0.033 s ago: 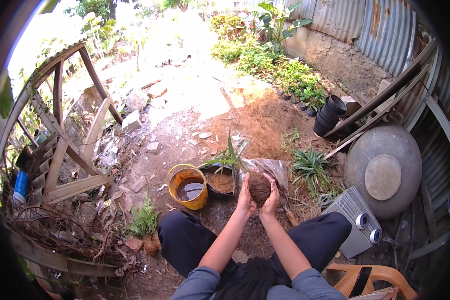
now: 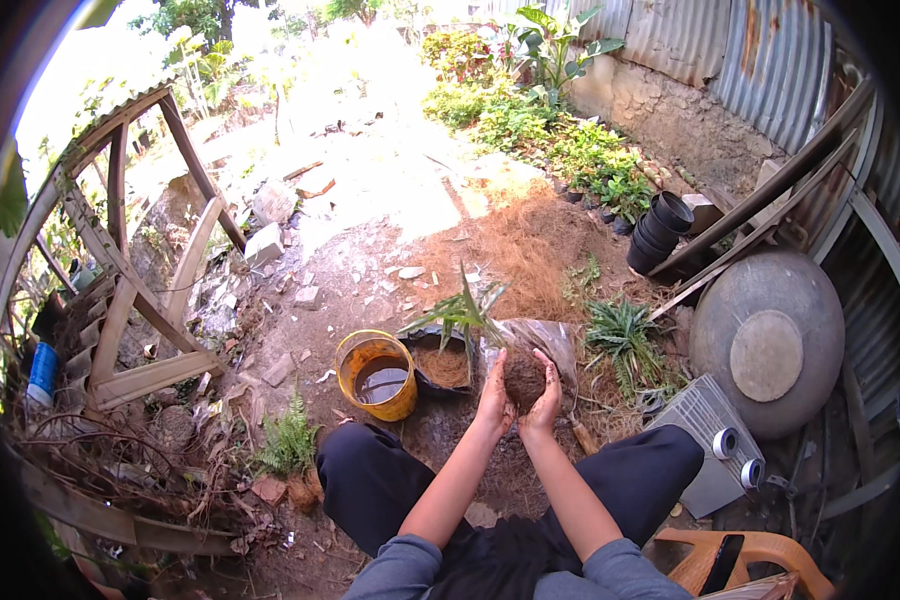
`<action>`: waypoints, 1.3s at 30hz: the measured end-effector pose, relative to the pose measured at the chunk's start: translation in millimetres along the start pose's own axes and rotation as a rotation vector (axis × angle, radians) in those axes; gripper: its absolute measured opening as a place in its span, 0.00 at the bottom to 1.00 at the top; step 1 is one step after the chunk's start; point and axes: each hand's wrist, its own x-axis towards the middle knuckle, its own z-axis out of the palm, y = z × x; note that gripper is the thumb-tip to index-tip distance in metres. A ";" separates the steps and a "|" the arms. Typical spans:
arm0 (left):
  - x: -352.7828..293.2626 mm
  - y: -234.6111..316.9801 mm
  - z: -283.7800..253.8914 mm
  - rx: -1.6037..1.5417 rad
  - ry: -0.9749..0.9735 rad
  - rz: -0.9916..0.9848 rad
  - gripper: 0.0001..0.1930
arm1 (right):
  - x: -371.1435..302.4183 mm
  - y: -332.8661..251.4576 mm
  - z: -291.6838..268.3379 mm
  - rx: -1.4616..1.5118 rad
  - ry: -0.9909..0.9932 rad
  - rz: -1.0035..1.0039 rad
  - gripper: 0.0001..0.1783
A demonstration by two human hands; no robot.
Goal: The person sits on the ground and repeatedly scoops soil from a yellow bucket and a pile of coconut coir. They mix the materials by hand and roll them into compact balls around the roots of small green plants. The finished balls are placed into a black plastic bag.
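Observation:
Between my two cupped palms sits a round brown root ball [image 2: 527, 381] of soil and fibre. Its green, long-leaved plant [image 2: 462, 312] leans out toward the far left. My left hand [image 2: 494, 388] presses on the ball's left side and my right hand [image 2: 543, 396] on its right side, with the fingers curved around it. Just beyond lie a black container [image 2: 440, 360] with brown fibre in it and a clear plastic sheet [image 2: 545, 340]. To the left stands a yellow bucket [image 2: 388, 400] part full of brownish water.
Loose brown fibre [image 2: 510, 235] covers the ground ahead. A cut-leaf clump [image 2: 625, 340] lies to the right, near a wire rack [image 2: 705, 430] and a large round grey basin [image 2: 767, 340]. Stacked black pots [image 2: 660, 232] stand farther off. An orange chair [image 2: 770, 565] is at the lower right.
The root ball has turned in my hands, showing a darker, soil-like face. Its leaves have swung slightly and now spread more to the right. Both hands have stayed around it.

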 end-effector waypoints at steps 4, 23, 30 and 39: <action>-5.2 4.6 13.6 0.094 0.152 0.010 0.20 | 9.5 -0.8 -15.1 -0.024 0.000 0.000 0.19; 8.6 11.9 -13.5 -0.336 -0.157 0.052 0.18 | 5.7 -35.7 40.5 -1.055 -0.736 -0.603 0.14; 1.9 17.9 -4.2 -0.425 -0.162 0.020 0.25 | -2.4 -25.7 22.6 -0.784 -0.462 -0.531 0.19; 5.5 4.5 -9.0 -0.341 -0.025 0.026 0.17 | -19.9 -28.1 38.4 -0.958 -0.532 -0.707 0.19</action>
